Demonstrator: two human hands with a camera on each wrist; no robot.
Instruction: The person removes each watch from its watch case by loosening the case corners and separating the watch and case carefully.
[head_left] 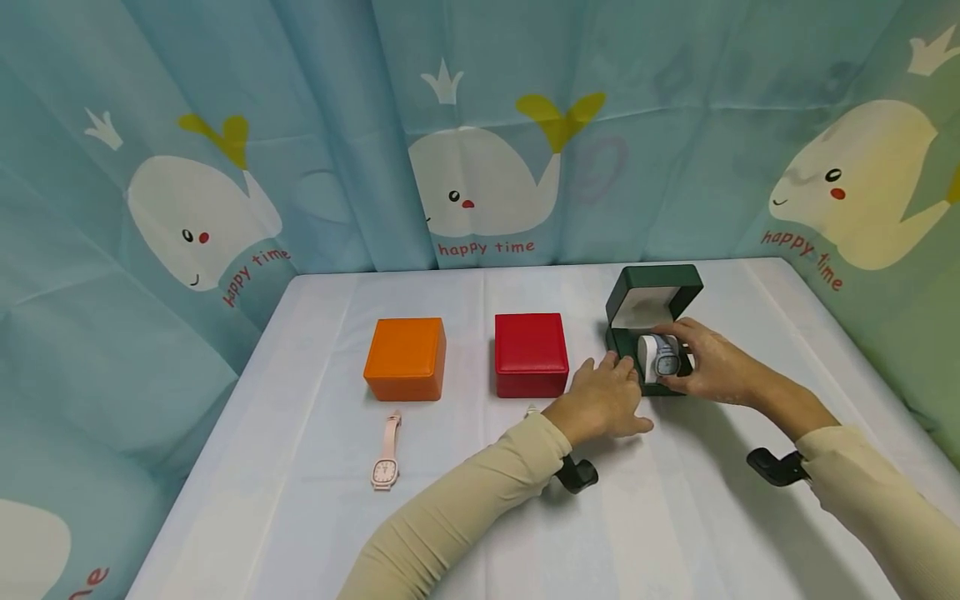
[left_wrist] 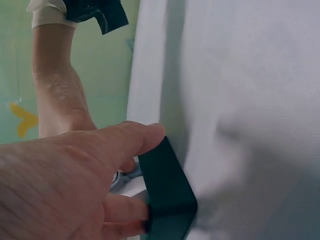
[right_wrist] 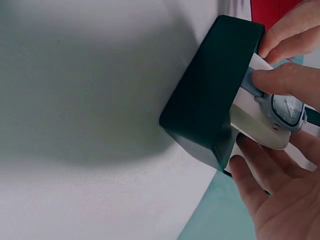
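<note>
A green watch box (head_left: 654, 275) stands with its lid raised at the right rear of the table. My right hand (head_left: 720, 365) holds a grey-blue watch (head_left: 666, 363) strapped round a white cushion (right_wrist: 280, 140). In the right wrist view its thumb presses the strap and its fingers lie against the cushion's other side. The cushion sits partly out of the box and tilted. My left hand (head_left: 603, 400) rests against the box's left side, fingers fairly straight. Part of the watch is hidden behind that hand in the left wrist view.
Left of the green box stand a closed red box (head_left: 531, 357) and a closed orange box (head_left: 405, 360). A pink watch (head_left: 386, 467) lies in front of the orange one. A small pale tip (head_left: 532, 410) shows behind the left sleeve. A whale-print curtain (head_left: 337, 167) hangs behind the white table (head_left: 322, 500).
</note>
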